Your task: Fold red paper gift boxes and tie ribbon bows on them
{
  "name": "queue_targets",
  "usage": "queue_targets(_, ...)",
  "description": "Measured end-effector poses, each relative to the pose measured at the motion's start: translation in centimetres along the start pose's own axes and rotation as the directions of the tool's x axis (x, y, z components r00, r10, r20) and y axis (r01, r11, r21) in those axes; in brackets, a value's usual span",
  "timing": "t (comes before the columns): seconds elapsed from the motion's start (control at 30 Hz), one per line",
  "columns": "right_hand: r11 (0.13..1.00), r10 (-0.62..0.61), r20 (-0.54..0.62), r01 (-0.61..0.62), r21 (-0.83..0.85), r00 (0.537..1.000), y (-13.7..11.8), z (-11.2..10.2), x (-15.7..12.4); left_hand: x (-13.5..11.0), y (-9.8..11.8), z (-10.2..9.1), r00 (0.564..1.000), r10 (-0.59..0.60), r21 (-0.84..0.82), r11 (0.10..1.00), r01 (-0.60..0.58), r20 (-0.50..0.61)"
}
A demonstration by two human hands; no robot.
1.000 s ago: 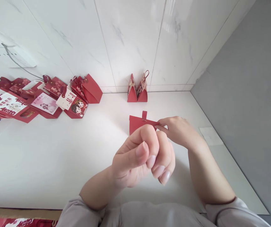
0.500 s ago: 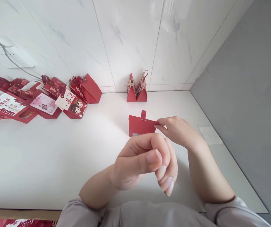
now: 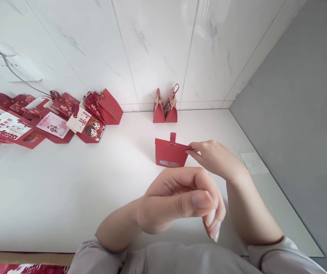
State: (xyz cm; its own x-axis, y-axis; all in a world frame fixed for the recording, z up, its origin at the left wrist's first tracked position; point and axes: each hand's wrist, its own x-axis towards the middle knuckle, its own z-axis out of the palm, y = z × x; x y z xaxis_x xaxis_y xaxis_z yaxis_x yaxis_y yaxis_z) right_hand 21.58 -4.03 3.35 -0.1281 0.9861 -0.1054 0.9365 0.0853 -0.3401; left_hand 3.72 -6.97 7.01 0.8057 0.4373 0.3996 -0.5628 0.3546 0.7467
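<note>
A red gift box (image 3: pixel 170 153) with a short ribbon handle and a small clear window stands on the white counter. At its upper right corner, my right hand (image 3: pixel 213 158) pinches the folded top edge between thumb and fingers. Closer to the camera my left hand (image 3: pixel 183 201) is raised in the air in front of the box, fingers curled in and thumb laid along them. Nothing shows in that hand, and it does not touch the box.
Two red gift boxes (image 3: pixel 171 108) with pointed tops stand by the marble wall behind. Several decorated red gift boxes (image 3: pixel 55 123) crowd the left side, near a grey cable (image 3: pixel 23 78). A cardboard edge (image 3: pixel 26 257) with red packaging lies at lower left.
My left hand has moved slightly right and down, uncovering the box's lower part and window. The right hand keeps its pinch on the corner, and the box has hardly moved.
</note>
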Motion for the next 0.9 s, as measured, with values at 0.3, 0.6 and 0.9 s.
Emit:
queue_targets(0.3,1.000,0.002,-0.018,-0.002,-0.006,1.000,-0.14,0.29,0.25,0.04,0.21,0.17,1.000,0.002,0.048,0.999,-0.001,-0.006)
queue_targets(0.6,1.000,-0.018,-0.021,0.018,-0.013,1.000,-0.29,0.23,0.28,-0.02,0.13,0.01,1.000,0.005,0.069,0.998,-0.005,-0.007)
queue_targets(0.9,0.999,-0.025,-0.023,0.024,-0.022,0.999,-0.30,0.50,0.29,-0.13,-0.02,0.01,1.000,-0.015,0.052,0.999,0.015,-0.009)
